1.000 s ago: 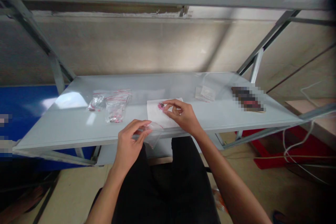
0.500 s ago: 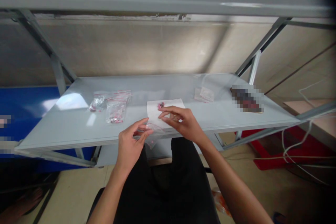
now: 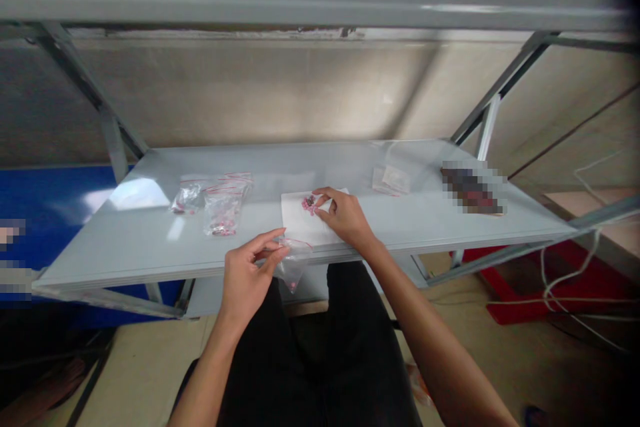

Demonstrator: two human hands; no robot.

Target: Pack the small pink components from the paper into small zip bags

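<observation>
My left hand (image 3: pixel 249 273) is shut on the top edge of a small clear zip bag (image 3: pixel 294 264), which hangs at the front edge of the grey shelf (image 3: pixel 125 243). A tiny pink piece shows low in that bag. My right hand (image 3: pixel 346 218) rests over a white paper sheet (image 3: pixel 305 227), its fingertips pinched together at a small cluster of pink parts (image 3: pixel 309 205). Those fingertips partly hide the cluster, so what they grip is hard to tell.
Two clear bags with red-striped seals (image 3: pixel 223 203) lie left of the paper, and a small flat bag (image 3: pixel 391 180) lies behind it. A pixelated dark object (image 3: pixel 473 188) sits at the right. Red crate (image 3: pixel 525 287) and white cables (image 3: pixel 565 287) lie below right.
My right hand has moved up and left, bringing its fingertips together at the pink parts. The bag in my left hand now hangs a little lower and more open.
</observation>
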